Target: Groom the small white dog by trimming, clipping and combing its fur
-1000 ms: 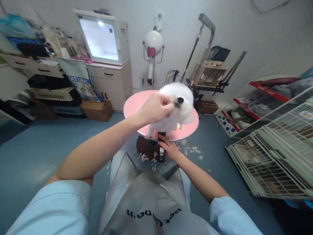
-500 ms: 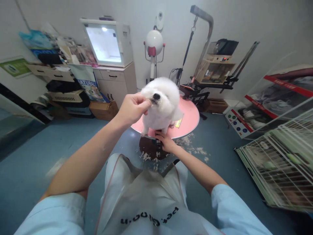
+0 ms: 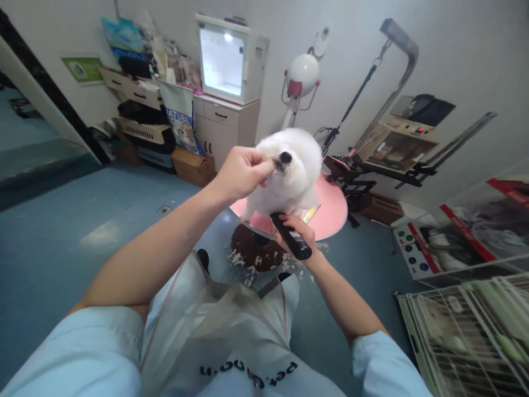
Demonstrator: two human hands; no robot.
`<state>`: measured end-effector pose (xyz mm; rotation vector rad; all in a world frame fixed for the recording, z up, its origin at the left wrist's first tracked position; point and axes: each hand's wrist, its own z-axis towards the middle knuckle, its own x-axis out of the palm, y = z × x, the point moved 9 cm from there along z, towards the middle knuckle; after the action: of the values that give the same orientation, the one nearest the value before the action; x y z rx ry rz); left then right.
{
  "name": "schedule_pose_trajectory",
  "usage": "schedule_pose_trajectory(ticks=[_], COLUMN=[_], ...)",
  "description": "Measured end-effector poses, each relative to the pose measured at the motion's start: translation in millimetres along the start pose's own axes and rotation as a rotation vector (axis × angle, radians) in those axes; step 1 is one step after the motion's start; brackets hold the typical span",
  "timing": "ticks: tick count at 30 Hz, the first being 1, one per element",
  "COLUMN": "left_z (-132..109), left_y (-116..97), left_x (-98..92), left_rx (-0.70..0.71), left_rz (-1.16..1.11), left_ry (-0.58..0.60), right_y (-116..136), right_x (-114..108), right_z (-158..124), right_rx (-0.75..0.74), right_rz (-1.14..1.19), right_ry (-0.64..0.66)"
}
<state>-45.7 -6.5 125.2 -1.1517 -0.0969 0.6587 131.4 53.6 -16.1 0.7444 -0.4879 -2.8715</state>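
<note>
A fluffy white dog [image 3: 295, 176] sits on a round pink grooming table [image 3: 334, 207], its black nose tipped up toward me. My left hand [image 3: 246, 172] is closed in a pinch at the side of the dog's muzzle; its fingertips press into the fur there. In my right hand [image 3: 303, 234] is a black hair clipper [image 3: 292, 237], held below the dog's chest with its far end close to the fur. Whether the clipper touches the dog I cannot tell. A yellow-and-white card [image 3: 311, 214] lies on the tabletop beside the dog.
White fur clippings [image 3: 248, 262] lie on the blue floor around the brown table base [image 3: 258, 251]. A grooming arm [image 3: 407, 47] with a hanging strap rises behind on the right. A wire cage [image 3: 475, 325] stands at the lower right, a lit white cabinet [image 3: 223, 60] at the back.
My right hand has come up from the table's front edge with the black clipper now clearly in it. My left hand stays at the muzzle. The view has swung left and tilted.
</note>
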Motion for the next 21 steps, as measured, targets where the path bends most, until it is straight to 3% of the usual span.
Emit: schedule_pose_trajectory(ticks=[5,10,12,14,18,21], left_z=[1,-11,-30,-53,-75,-67], left_y=[1,17,44,85,150,168], left_x=[-3.7,-6.1,-4.4,1.4,24.8,31.9], left_rx=[0.019,0.029,0.017,-0.013,0.085,0.178], left_rz=[-0.006,-0.026,-0.016,0.047,0.204,0.166], left_ry=[-0.017,-0.040,-0.133,-0.260,-0.444,-0.537], right_y=[-13,-16,-21,-33,-60,-59], right_x=[23,38,48,49,21,-9], right_z=[-48,-49,-48,-57,-93,-90], right_rx=[0.036,0.127,0.216,0.360,0.667,0.705], right_rz=[-0.041,0.012,0.080,0.195,0.395,0.418], right_ry=[-0.013,-0.017,0.049,0.038,-0.169,-0.216])
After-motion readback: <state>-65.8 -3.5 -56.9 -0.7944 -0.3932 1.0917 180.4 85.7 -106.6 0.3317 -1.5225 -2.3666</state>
